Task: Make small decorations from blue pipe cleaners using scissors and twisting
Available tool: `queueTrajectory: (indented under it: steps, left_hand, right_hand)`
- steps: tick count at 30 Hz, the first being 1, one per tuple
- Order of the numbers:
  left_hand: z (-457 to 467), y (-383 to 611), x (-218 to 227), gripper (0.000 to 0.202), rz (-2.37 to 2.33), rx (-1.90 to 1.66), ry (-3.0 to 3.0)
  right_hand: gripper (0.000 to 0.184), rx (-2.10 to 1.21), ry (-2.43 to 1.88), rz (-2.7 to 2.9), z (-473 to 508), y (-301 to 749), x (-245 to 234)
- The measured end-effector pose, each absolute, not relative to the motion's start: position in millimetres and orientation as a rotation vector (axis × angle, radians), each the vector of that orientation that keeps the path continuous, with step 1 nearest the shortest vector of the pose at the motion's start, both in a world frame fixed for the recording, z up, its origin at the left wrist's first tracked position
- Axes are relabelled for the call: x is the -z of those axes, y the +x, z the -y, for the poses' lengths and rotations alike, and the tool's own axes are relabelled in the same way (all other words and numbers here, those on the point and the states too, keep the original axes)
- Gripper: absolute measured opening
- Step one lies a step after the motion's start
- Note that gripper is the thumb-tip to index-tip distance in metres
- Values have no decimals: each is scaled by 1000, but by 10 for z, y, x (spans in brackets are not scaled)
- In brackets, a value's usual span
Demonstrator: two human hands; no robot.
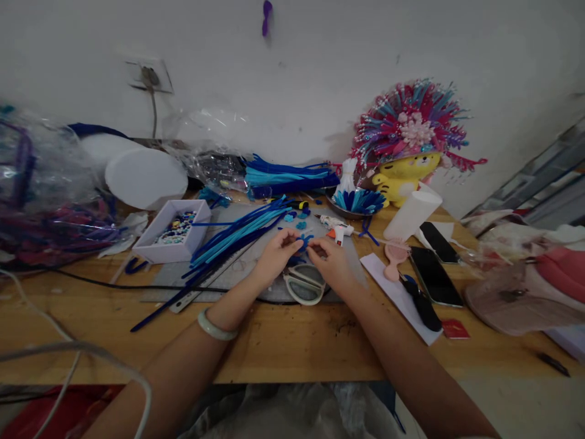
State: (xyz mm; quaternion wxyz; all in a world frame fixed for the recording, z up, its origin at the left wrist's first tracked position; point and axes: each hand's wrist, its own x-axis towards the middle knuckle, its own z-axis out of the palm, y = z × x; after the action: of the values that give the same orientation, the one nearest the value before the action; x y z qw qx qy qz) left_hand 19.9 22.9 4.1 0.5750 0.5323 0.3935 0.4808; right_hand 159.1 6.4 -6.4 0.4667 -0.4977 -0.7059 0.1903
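Observation:
My left hand [280,253] and my right hand [329,259] meet above the grey cutting mat [351,268]. Between their fingertips is a small blue pipe-cleaner flower [304,241], pinched from both sides. Just below my hands lies a pair of scissors [305,285] with large pale handles. Small light-blue pipe-cleaner pieces [300,225] lie beyond my fingers. To the right of them rests a white and orange glue gun [336,228]. Left of my hands, a bundle of blue pipe cleaners [237,235] lies across a metal ruler [208,286].
A white box of beads [144,250] stands on the left, near a black cable [114,283]. At the back is a bowl [351,213] of blue pieces. To the right lie a pink brush [393,259] and a phone [436,277]. A yellow plush toy [404,177] wears a colourful headdress [411,125].

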Motion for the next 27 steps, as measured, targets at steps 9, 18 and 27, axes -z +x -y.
queueTrajectory:
  steps: [9,18,27]
  left_hand:
    - [-243,220,-16,22,-900,-1100,1291]
    - [-183,208,-128,17,-961,-961,1330]
    - [-151,208,-136,11,-1027,-810,1489]
  right_hand:
    - [11,-441,-1268,1724,-57,1574,70]
    - [15,-624,-1232,1737,-91,1684,-11]
    - [7,-791,-1359,1741,-39,1710,-118]
